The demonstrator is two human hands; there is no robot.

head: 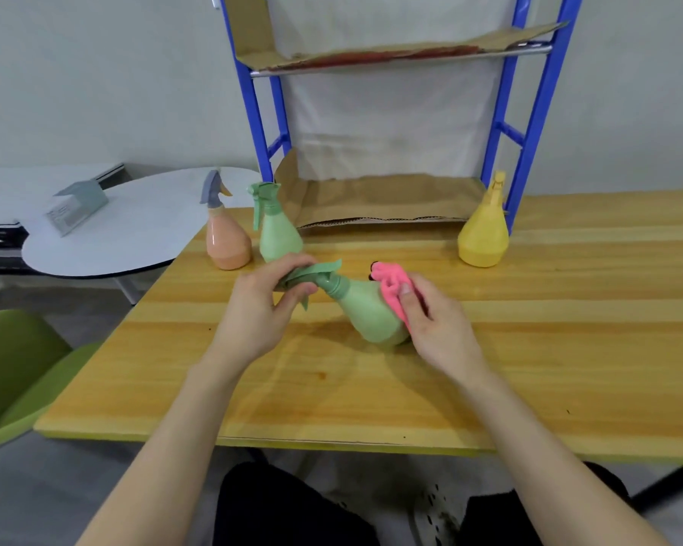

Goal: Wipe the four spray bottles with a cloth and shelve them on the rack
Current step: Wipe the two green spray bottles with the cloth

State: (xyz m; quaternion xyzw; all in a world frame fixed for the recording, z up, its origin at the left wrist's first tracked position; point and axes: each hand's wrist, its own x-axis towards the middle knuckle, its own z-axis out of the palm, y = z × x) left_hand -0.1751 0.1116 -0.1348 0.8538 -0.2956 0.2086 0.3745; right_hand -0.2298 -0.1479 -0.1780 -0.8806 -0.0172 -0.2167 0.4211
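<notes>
Right now my left hand (261, 305) pinches the trigger head of a tilted pale-green plastic spray bottle (363, 309) mid-table, while my right hand (438, 321) curls round a crumpled pink cloth (393, 287), pressing it on the bottle's body. The yellow wooden table (529, 368) lies bare near and right. Far left stand a peach spray bottle (227, 242) and a second green spray bottle (279, 234). Far right, a yellow spray bottle (484, 234) stands at the blue metal rack (537, 92).

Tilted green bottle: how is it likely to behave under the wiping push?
Probably light: the left hand holds the tilted green bottle up by its sprayer. Its round body could roll or pivot as the right hand presses the cloth against it. It looks like smooth, stiff plastic, so it may slide on the table.
</notes>
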